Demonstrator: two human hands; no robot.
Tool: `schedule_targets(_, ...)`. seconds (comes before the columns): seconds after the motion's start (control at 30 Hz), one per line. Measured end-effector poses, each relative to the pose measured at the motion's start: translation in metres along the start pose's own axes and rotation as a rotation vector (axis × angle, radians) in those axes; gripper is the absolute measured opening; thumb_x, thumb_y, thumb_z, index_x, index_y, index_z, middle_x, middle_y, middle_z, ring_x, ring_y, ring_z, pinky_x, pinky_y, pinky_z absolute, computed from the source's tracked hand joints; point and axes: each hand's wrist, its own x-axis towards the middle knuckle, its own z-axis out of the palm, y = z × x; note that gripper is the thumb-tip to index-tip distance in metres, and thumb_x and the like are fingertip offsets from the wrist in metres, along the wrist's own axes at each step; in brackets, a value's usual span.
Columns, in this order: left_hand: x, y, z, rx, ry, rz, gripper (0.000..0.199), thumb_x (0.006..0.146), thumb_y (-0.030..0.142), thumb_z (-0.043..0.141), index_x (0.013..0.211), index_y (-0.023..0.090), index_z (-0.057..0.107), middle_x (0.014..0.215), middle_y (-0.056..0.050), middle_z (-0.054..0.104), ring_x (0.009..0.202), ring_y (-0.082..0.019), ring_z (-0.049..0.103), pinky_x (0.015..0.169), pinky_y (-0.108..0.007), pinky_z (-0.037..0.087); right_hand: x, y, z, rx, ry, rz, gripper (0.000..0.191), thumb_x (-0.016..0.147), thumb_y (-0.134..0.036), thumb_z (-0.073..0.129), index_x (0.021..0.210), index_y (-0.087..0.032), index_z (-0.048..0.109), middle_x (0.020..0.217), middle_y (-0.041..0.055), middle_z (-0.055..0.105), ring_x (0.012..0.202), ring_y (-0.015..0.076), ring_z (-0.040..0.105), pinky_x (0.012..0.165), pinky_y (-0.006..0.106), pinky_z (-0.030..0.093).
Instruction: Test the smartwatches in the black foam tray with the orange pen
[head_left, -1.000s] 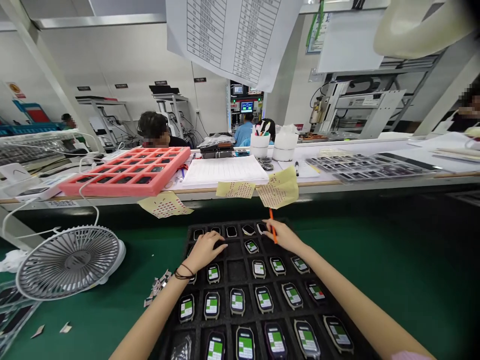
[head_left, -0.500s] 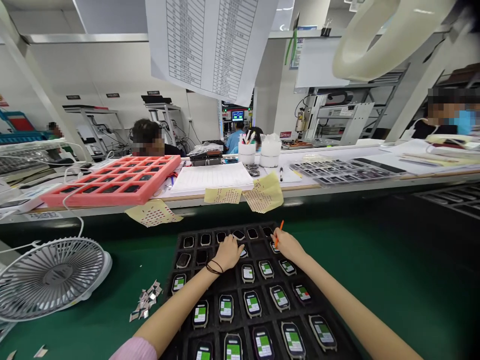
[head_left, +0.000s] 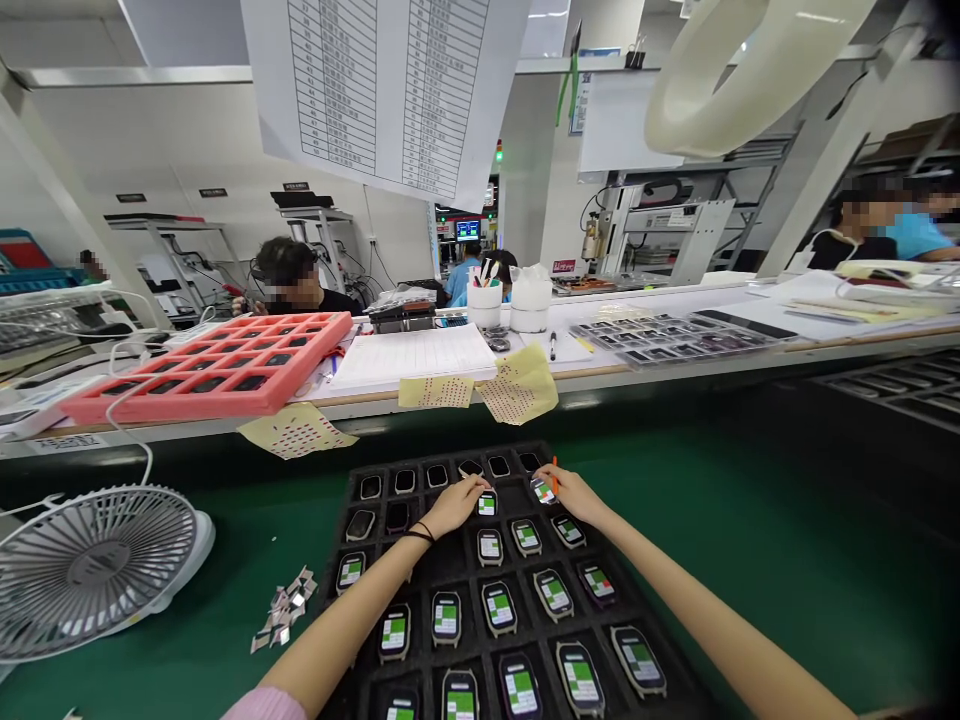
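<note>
A black foam tray (head_left: 442, 565) holds several strapless smartwatch bodies, many with green-and-white screens lit. My left hand (head_left: 452, 505), a dark band on its wrist, reaches over the second row. Its fingers are pinched together at the upper edge of a lit smartwatch (head_left: 487, 503); the exact grip is too small to see. An orange pen-like stick (head_left: 555, 474) is in my right hand (head_left: 576, 494), mostly hidden by the fingers. The fingertips of that hand touch another lit smartwatch (head_left: 543, 490), which looks tilted. Dark-screened watches (head_left: 405, 481) sit along the far row.
A white fan (head_left: 101, 570) and small loose film pieces (head_left: 285, 608) are left on the green mat (head_left: 757, 560). Beyond runs a shelf with a pink foam tray (head_left: 247, 400), papers (head_left: 420, 355) and a clear tray (head_left: 667, 338). A printed sheet (head_left: 390, 90) hangs overhead. Co-workers sit behind.
The view has shifted slightly. My left fingers have drawn together, uncovering the lit watch beside them. My right hand has lowered onto its watch, and the orange stick now stands more upright.
</note>
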Motion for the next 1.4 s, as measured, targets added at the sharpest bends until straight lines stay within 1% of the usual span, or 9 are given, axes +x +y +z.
schedule_targets(0.2,-0.001,0.001,-0.016,-0.257,0.053,-0.093,0.029,0.094,0.031,0.034,0.108,0.019,0.056,0.090,-0.004,0.068,0.078,-0.016,0.066,0.062,-0.023,0.047,-0.004,-0.018,0.009,0.367,-0.013,0.050,0.034,0.087,-0.045,0.043,0.100,-0.019,0.060,0.062,0.0004,0.061,0.048,0.0179,0.061,0.041,0.026,0.041)
schedule_targets(0.33,-0.021,0.012,-0.035,-0.439,-0.012,-0.158,0.039,0.095,0.041,0.032,0.122,0.020,0.050,0.089,-0.005,0.066,0.070,-0.015,0.068,0.044,-0.016,0.035,-0.005,-0.044,0.023,0.578,-0.139,0.066,0.036,0.083,-0.044,0.054,0.108,-0.018,0.056,0.067,0.0020,0.062,0.054,0.0184,0.065,0.037,0.023,0.042)
schedule_targets(0.57,-0.063,0.031,-0.063,-0.567,-0.034,-0.079,0.047,0.080,0.037,0.063,0.124,0.024,0.053,0.117,-0.008,0.057,0.078,-0.013,0.064,0.047,-0.016,0.039,-0.008,-0.085,0.035,0.738,-0.328,0.007,0.044,0.070,-0.032,0.075,0.110,-0.021,0.058,0.096,0.0051,0.063,0.063,0.0165,0.068,0.041,0.022,0.048)
schedule_targets(0.7,-0.075,0.035,-0.073,-0.543,0.029,0.010,0.046,0.078,0.040,0.065,0.119,0.021,0.058,0.093,-0.003,0.060,0.063,-0.010,0.056,0.046,-0.018,0.034,-0.013,-0.102,0.033,0.724,-0.418,-0.027,0.041,0.074,-0.031,0.074,0.110,-0.019,0.058,0.098,0.0061,0.064,0.060,0.0152,0.069,0.039,0.019,0.046)
schedule_targets(0.8,-0.081,0.038,-0.076,-0.488,0.098,-0.006,0.040,0.085,0.047,0.056,0.113,0.019,0.063,0.077,0.000,0.057,0.053,-0.007,0.045,0.048,-0.020,0.032,-0.015,-0.111,0.033,0.673,-0.385,-0.036,0.035,0.078,-0.039,0.069,0.104,-0.017,0.059,0.078,0.0014,0.064,0.050,0.0137,0.066,0.034,0.017,0.040)
schedule_targets(0.9,-0.084,0.041,-0.075,-0.483,0.158,-0.020,0.041,0.087,0.049,0.051,0.113,0.020,0.063,0.076,0.001,0.056,0.052,-0.007,0.040,0.049,-0.021,0.031,-0.019,-0.115,0.033,0.664,-0.343,-0.009,0.034,0.084,-0.047,0.060,0.100,-0.016,0.059,0.060,-0.0029,0.058,0.046,0.0133,0.063,0.034,0.017,0.039)
schedule_targets(1.1,-0.080,0.042,-0.070,-0.555,0.138,-0.011,0.047,0.081,0.050,0.059,0.116,0.019,0.060,0.083,0.000,0.059,0.054,-0.007,0.040,0.049,-0.020,0.032,-0.026,-0.116,0.030,0.693,-0.446,-0.025,0.040,0.081,-0.043,0.066,0.112,-0.020,0.056,0.093,0.0054,0.062,0.062,0.0168,0.069,0.041,0.021,0.047)
schedule_targets(1.3,-0.079,0.043,-0.068,-0.666,0.151,-0.022,0.051,0.075,0.051,0.067,0.112,0.017,0.059,0.096,-0.005,0.063,0.074,-0.013,0.055,0.062,-0.023,0.045,-0.025,-0.112,0.035,0.698,-0.458,-0.025,0.041,0.080,-0.042,0.067,0.113,-0.022,0.054,0.103,0.0071,0.061,0.061,0.0149,0.068,0.045,0.022,0.048)
schedule_targets(1.4,-0.078,0.042,-0.068,-0.636,0.166,-0.031,0.050,0.077,0.052,0.064,0.113,0.017,0.060,0.095,-0.004,0.063,0.070,-0.013,0.054,0.058,-0.022,0.042,-0.024,-0.107,0.037,0.696,-0.454,-0.045,0.042,0.079,-0.044,0.067,0.113,-0.022,0.055,0.104,0.0079,0.062,0.059,0.0147,0.067,0.044,0.023,0.048)
